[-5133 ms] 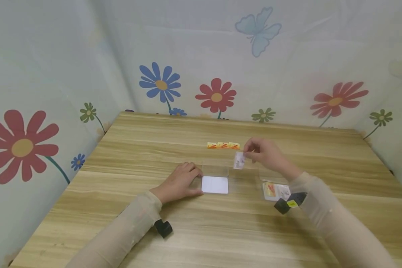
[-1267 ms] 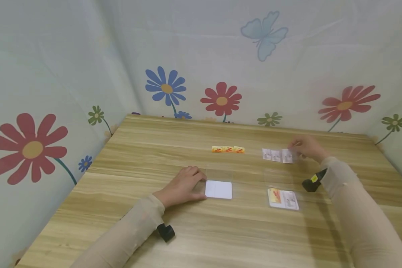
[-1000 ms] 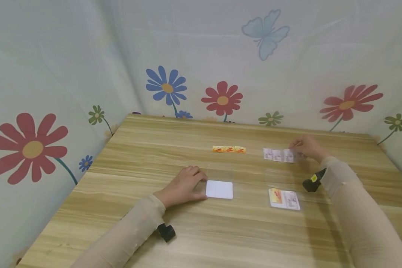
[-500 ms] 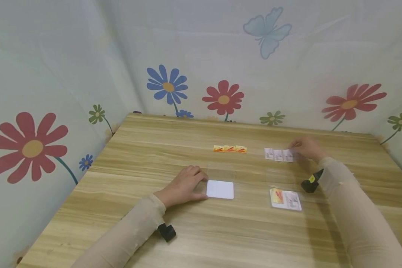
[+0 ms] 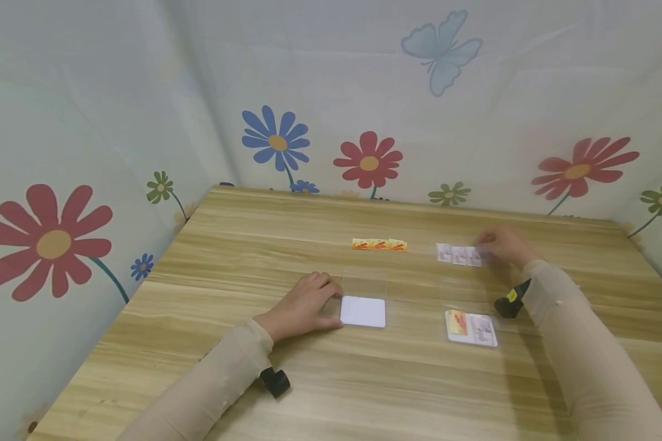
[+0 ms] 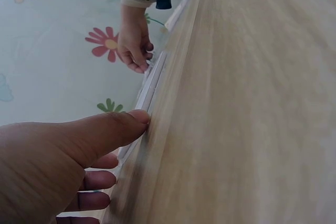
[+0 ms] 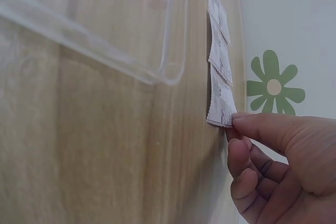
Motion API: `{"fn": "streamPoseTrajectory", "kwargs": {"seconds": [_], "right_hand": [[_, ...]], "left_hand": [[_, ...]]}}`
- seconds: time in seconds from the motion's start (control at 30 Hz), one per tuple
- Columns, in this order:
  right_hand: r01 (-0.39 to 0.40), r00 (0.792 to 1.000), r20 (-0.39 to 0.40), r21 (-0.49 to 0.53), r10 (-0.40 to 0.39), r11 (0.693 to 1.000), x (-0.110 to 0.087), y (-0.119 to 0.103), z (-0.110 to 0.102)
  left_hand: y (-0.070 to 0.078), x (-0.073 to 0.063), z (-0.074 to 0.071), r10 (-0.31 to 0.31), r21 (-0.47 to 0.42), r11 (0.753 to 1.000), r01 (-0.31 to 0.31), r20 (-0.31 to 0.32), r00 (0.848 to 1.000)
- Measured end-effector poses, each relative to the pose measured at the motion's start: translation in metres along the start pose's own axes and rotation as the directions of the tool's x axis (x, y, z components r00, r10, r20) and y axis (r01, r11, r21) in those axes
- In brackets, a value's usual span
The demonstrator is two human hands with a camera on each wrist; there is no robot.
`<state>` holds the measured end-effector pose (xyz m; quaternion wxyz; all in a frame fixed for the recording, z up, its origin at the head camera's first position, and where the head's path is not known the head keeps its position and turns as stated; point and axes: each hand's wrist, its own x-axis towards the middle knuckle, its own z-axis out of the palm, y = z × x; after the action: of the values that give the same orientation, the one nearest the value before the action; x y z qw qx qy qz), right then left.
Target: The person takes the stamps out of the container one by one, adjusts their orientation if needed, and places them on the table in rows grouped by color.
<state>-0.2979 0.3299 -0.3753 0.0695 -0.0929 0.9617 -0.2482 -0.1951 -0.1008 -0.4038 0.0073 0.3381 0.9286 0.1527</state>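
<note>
My right hand [image 5: 504, 243] pinches the right edge of a pale stamp [image 7: 220, 106] with thumb and fingertips. That stamp lies at the right end of a row of pale stamps [image 5: 458, 255], overlapping its neighbour in the right wrist view. A clear plastic case [image 5: 362, 311] with a white base lies with its lid folded back. Beside its left edge rests my left hand [image 5: 303, 306], thumb at the near corner and fingers toward the far one. In the left wrist view the left thumb [image 6: 123, 128] touches the case's rim.
Yellow-orange stamps [image 5: 379, 244] lie in a row behind the left case. A second clear case [image 5: 471, 329] stands unlidded at the right, with yellow and pale stamps inside. The wooden table [image 5: 287, 214] ends at a flowered curtain [image 5: 491, 92].
My right hand has carried a pale stamp from the middle to the right-hand row. During the last second it slid leftward, closing the gap in that row. My left hand has stayed put.
</note>
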Motion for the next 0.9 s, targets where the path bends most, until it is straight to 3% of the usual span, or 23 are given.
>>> {"fn": "streamPoseTrajectory", "kwargs": {"seconds": [0.4,0.9], "right_hand": [[-0.029,1.000,0.004,-0.007,0.029,1.000,-0.001,0.001,0.000],[-0.036,0.999,-0.004,0.031,0.036,0.999,-0.019,-0.002,-0.011]], "left_hand": [[0.000,0.000,0.001,0.000,0.008,1.000,0.000,-0.002,1.000],[0.005,-0.002,-0.004,0.016,0.001,1.000,-0.016,-0.019,1.000]]}}
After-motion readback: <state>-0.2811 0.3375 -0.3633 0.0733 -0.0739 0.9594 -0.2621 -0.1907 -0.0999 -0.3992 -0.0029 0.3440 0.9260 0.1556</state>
